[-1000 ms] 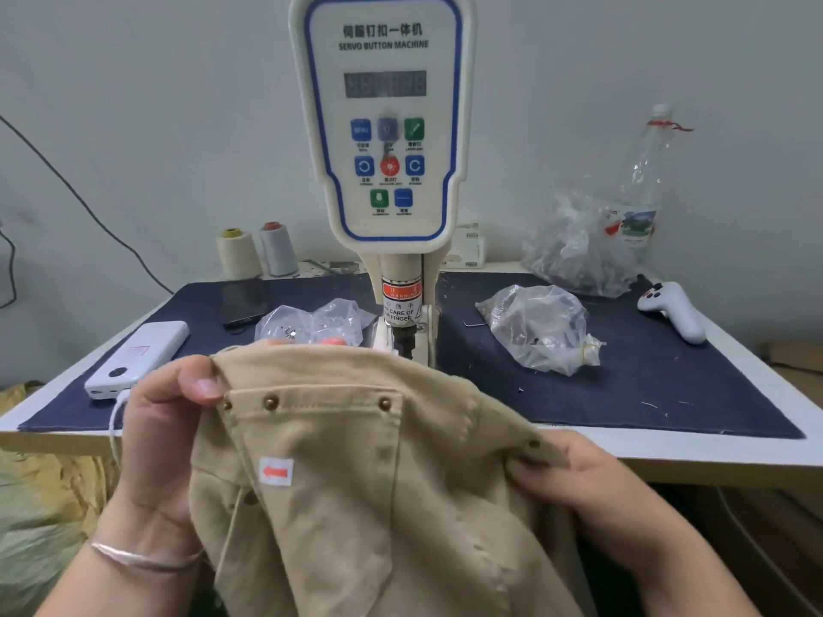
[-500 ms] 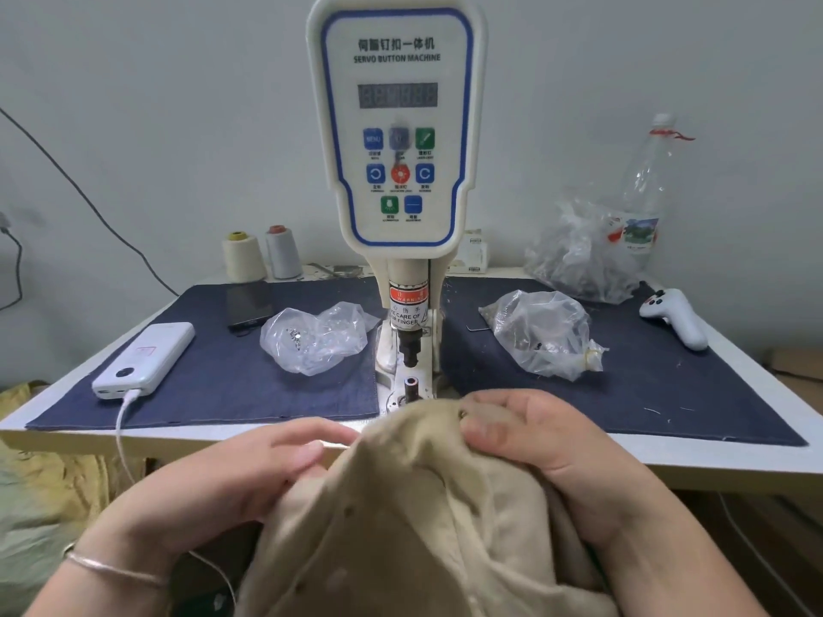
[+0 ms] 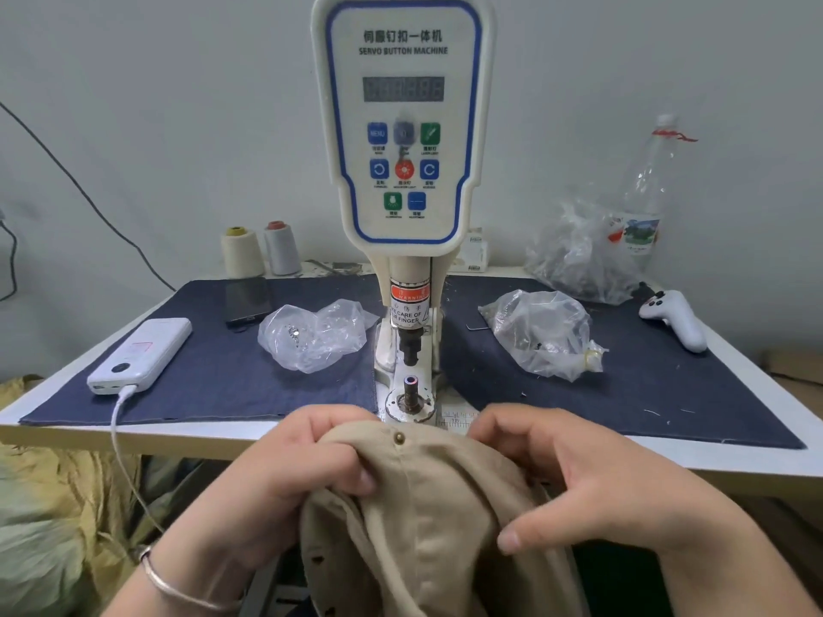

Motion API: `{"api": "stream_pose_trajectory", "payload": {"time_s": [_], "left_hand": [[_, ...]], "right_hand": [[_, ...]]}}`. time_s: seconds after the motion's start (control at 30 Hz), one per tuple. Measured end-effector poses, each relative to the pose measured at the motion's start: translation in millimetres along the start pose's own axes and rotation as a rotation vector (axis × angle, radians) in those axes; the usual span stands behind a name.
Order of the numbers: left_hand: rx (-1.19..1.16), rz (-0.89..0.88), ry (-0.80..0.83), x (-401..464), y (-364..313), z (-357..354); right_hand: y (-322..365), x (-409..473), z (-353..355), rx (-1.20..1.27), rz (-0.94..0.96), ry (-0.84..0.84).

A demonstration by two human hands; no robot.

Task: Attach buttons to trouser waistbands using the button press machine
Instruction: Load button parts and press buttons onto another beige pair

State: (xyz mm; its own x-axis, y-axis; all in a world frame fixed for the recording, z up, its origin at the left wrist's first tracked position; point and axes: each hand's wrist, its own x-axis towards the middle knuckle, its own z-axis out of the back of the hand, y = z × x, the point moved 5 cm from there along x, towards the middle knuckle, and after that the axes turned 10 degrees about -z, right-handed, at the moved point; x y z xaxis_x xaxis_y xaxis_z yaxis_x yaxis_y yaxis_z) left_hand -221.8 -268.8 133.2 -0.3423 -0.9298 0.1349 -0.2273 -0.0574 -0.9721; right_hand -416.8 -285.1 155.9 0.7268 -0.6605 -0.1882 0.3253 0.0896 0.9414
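- The left hand (image 3: pixel 298 465) grips the tan trousers (image 3: pixel 427 518) at about 7 o'clock in the head view, fingers curled over a fold of cloth with the thumb pressed against it; a thin bracelet (image 3: pixel 178 585) circles the wrist.
- The right hand (image 3: pixel 574 478) grips the same cloth at about 5 o'clock, fingers curled over the top edge and the thumb (image 3: pixel 530 534) lying across the fabric.
- Between the two hands the cloth bunches up at the table's near edge, a brass rivet (image 3: pixel 399 436) showing at its top.
- Just beyond the rivet, toward 12 o'clock, stands the lower die post (image 3: pixel 410 387) of the button press machine (image 3: pixel 403 126), with the upper punch (image 3: pixel 409 345) apart above it.
- On the blue mat (image 3: pixel 213 371), a clear plastic bag (image 3: pixel 316 334) lies at 10 o'clock of the die, and another plastic bag (image 3: pixel 543 334) at 2 o'clock.
- A white power bank (image 3: pixel 140 356) with a cable sits far left at 9 o'clock; a dark phone (image 3: pixel 247 300) lies behind it.
- Two thread cones (image 3: pixel 262 251) stand at 11 o'clock by the wall.
- A white controller (image 3: pixel 674 318) and a plastic bottle (image 3: pixel 645 189) sit at 2 o'clock.
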Motion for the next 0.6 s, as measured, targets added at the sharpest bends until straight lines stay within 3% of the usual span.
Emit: {"api": "stream_pose_trajectory", "payload": {"time_s": [0.07, 0.23, 0.37, 0.47, 0.53, 0.6], "left_hand": [[-0.003, -0.040, -0.045, 2, -1, 6], [-0.072, -0.113, 0.022, 2, -5, 16], [0.035, -0.134, -0.068, -1, -12, 31], [0.137, -0.095, -0.085, 2, -18, 29], [0.268, -0.056, -0.107, 5, -18, 29], [0.456, -0.039, -0.137, 7, -19, 33]], "right_hand": [[-6, 0, 4, 0.023, -0.001, -0.026], [-10, 8, 11, 0.121, 0.080, -0.153], [-8, 12, 19, 0.242, 0.166, -0.308], [-9, 16, 21, 0.125, 0.129, -0.287], [-22, 19, 42, 0.001, 0.033, -0.470], [-45, 17, 84, -0.144, -0.106, -0.876]]}}
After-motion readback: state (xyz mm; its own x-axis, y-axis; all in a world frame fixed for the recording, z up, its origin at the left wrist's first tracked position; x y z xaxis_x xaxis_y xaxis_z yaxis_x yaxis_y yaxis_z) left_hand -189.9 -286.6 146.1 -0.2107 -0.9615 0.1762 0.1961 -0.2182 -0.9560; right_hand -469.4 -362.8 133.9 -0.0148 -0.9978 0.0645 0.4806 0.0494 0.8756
